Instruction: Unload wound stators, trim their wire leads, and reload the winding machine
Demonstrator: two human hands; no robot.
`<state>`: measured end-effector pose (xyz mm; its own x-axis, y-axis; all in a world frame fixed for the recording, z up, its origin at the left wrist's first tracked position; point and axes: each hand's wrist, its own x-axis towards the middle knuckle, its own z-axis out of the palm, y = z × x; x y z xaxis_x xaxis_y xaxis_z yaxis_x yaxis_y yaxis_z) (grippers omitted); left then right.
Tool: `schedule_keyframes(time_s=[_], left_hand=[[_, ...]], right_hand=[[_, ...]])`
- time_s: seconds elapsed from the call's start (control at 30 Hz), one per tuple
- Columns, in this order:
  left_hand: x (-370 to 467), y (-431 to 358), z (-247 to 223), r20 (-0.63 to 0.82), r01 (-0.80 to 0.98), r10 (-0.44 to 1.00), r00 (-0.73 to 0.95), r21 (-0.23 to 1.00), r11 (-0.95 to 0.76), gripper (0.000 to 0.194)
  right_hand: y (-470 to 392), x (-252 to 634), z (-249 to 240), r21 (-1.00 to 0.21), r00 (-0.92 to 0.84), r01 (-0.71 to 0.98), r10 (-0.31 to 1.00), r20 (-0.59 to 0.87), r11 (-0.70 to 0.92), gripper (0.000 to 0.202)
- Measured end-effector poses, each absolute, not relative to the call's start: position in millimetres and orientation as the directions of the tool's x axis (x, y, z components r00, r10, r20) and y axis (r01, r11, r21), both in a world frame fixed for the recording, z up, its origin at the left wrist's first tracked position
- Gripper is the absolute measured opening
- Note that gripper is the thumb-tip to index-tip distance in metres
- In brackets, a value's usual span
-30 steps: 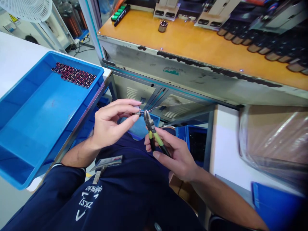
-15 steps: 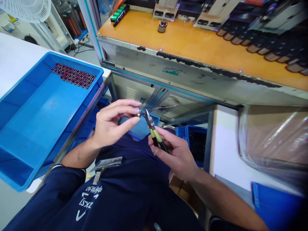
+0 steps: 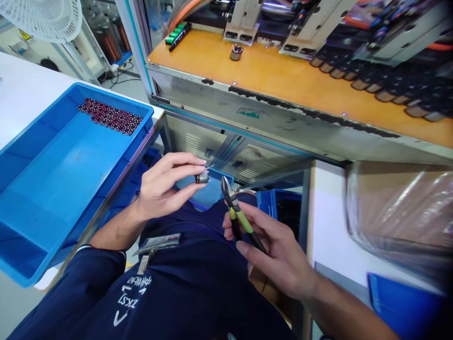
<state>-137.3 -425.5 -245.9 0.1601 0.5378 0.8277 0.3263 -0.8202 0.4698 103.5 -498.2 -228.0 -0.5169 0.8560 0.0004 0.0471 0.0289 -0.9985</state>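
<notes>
navy cloth of the person's work top fills the bottom of the view, and just above it the right hand (image 3: 279, 257) is wrapped round the yellow-green grips of a pair of side cutters (image 3: 238, 215), blades pointing up and a bit left. those blades look only slightly parted, can't tell more than that. the left hand (image 3: 161, 189) is a little farther out and to the left, thumb and fingertips pinched on a small metal coil part (image 3: 202, 177). so the part sits just up-left of the cutter tip, near but not touching, with a clear gap between them. its short axis looks like it runs roughly sideways, toward the cutters. the cutters' long axis runs diagonally from the right palm up toward that part. further left, a blue tray (image 3: 42, 189) holds a patch of reddish coils (image 3: 111, 115) in its far corner. beyond it all is the orange bench (image 3: 283, 75) with one loose coil (image 3: 236, 52) standing on it.
</notes>
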Motion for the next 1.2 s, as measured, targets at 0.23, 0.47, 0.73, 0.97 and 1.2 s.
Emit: schedule_keyframes(time_s=[0.23, 0.47, 0.73, 0.97, 1.2], left_hand=[[-144, -429, -244, 0.828, 0.383, 0.509, 0.235, 0.402, -0.831, 0.045], [-144, -431, -250, 0.856, 0.342, 0.489, 0.167, 0.415, -0.843, 0.064], [-143, -433, -254, 0.855, 0.27, 0.501, 0.133, 0.455, -0.848, 0.069], [-143, -436, -254, 0.825, 0.229, 0.545, 0.148, 0.507, -0.831, 0.068], [-142, -436, -258, 0.81, 0.165, 0.578, 0.099, 0.559, -0.812, 0.068]], right_hand=[[-501, 98, -222, -0.999, -0.553, 0.02, 0.832, -0.048, -0.044, 0.054], [-500, 96, -219, -0.994, -0.615, 0.032, 0.782, -0.101, -0.104, 0.054], [-497, 90, -218, -0.993, -0.62, -0.004, 0.779, -0.092, -0.12, 0.056], [-497, 87, -218, -0.991, -0.599, -0.034, 0.796, -0.083, -0.129, 0.057], [-496, 85, -220, -0.99, -0.589, -0.053, 0.805, -0.074, -0.13, 0.058]])
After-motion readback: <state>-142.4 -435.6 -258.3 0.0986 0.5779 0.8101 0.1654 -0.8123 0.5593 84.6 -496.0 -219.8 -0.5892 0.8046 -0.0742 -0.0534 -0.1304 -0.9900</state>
